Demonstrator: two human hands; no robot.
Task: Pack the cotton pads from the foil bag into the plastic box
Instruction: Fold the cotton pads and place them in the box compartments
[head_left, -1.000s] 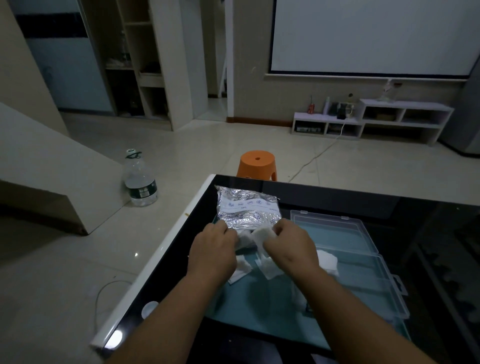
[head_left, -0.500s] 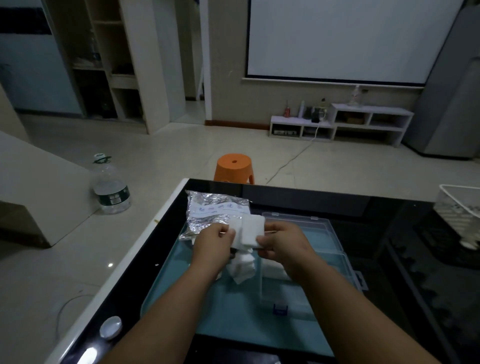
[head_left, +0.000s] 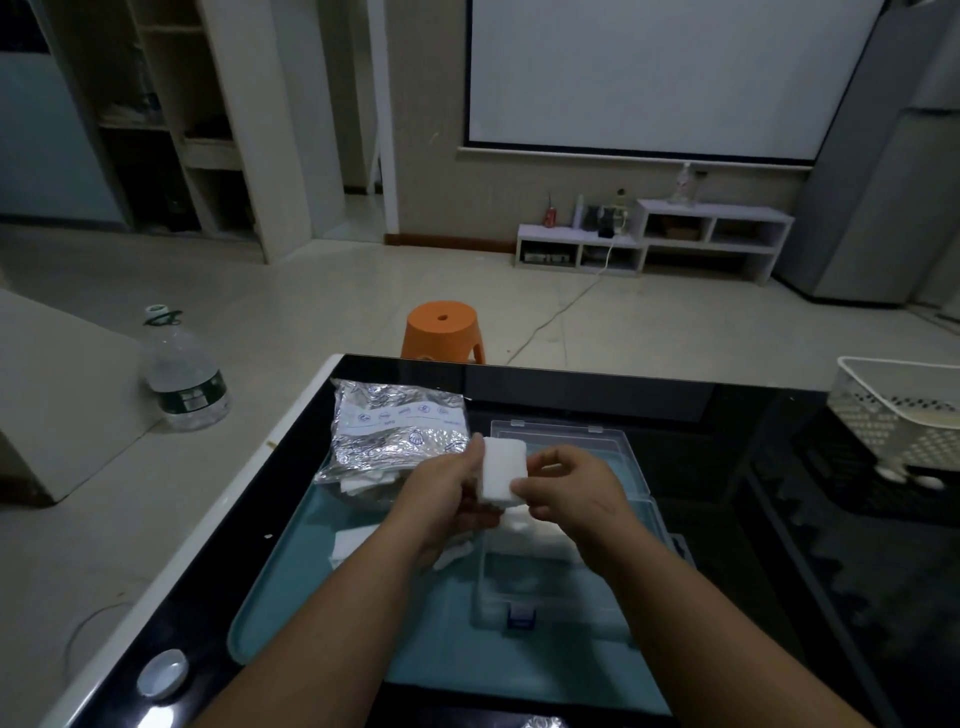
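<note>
Both hands grip one small stack of cotton pads (head_left: 501, 470), held up between them: the left hand (head_left: 441, 501) curls round its near-left edge, the right hand (head_left: 574, 493) pinches the lower right corner. The plastic box (head_left: 548, 590) sits open just below the right wrist, with the foil bag (head_left: 397, 436) just beyond the left knuckles. I'd say the stack is the worry. It is pinched only at its edges, so a loosened grip could let it fan apart and land on the teal mat (head_left: 322, 613) among the loose pads (head_left: 350, 543) under the left wrist.
</note>
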